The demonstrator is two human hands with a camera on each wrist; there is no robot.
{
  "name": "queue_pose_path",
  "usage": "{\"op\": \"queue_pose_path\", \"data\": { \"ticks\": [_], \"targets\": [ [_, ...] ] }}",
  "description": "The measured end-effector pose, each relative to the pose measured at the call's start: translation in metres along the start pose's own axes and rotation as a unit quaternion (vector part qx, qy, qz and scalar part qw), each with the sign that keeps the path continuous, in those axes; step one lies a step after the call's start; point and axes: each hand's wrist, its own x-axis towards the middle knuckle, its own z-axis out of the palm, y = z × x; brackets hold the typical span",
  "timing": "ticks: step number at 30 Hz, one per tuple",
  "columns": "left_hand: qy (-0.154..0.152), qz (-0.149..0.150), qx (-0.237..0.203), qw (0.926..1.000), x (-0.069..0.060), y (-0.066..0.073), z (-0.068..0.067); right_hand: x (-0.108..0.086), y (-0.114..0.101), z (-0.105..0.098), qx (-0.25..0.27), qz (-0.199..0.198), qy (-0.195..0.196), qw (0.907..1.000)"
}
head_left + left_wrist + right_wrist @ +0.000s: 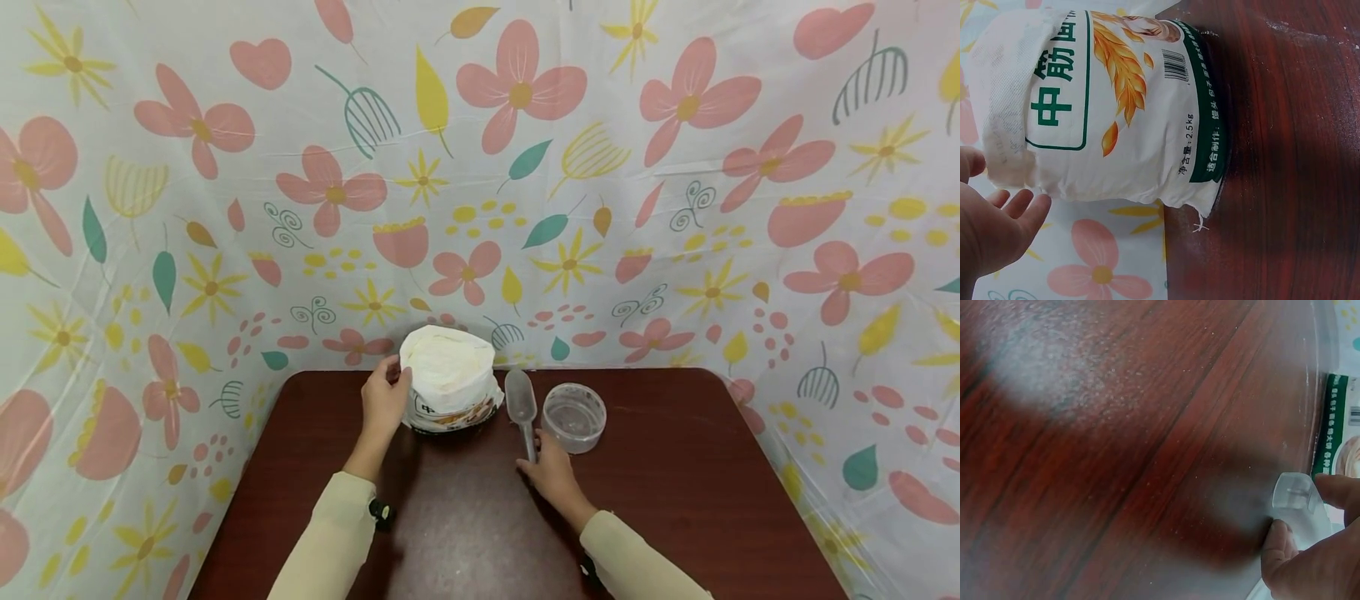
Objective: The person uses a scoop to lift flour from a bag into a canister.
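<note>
A white flour bag [450, 375] stands at the back of the table, its top rim folded outward and pale flour visible inside. In the left wrist view, the flour bag's side [1129, 112] carries green lettering and a wheat picture. My left hand [384, 402] is at the bag's left side, fingers loosely bent by the folded rim. A clear plastic scoop [521, 398] lies to the right of the bag, bowl toward the wall. My right hand [553, 471] holds its handle, thumb and finger [1338, 489] on either side of the handle end.
A clear round tub [573, 418] sits just right of the scoop. The dark red-brown table [660, 475] has a glossy top. Behind and beside it hangs a flower-patterned curtain [480, 192]. Faint white powder specks dot the tabletop near the bag.
</note>
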Motion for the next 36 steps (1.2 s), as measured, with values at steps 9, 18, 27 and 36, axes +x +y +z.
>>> {"op": "queue_pose_path", "data": {
  "ticks": [9, 18, 27, 36],
  "targets": [
    [0.000, -0.018, 0.005, 0.9998, -0.002, 0.004, -0.001, -0.002, -0.005, 0.003, -0.039, -0.015, 0.022, 0.9989],
    [-0.001, -0.022, -0.002, 0.9998, -0.003, 0.004, -0.003, -0.004, -0.007, 0.005, -0.049, -0.006, 0.027, 0.9984],
    [0.004, -0.012, -0.003, 0.9999, -0.003, 0.004, -0.004, -0.004, -0.008, 0.008, -0.050, -0.001, 0.028, 0.9984],
    [0.000, -0.015, -0.004, 0.9999, -0.003, 0.004, -0.003, -0.008, -0.010, 0.005, -0.040, -0.001, 0.026, 0.9988]
  ]
}}
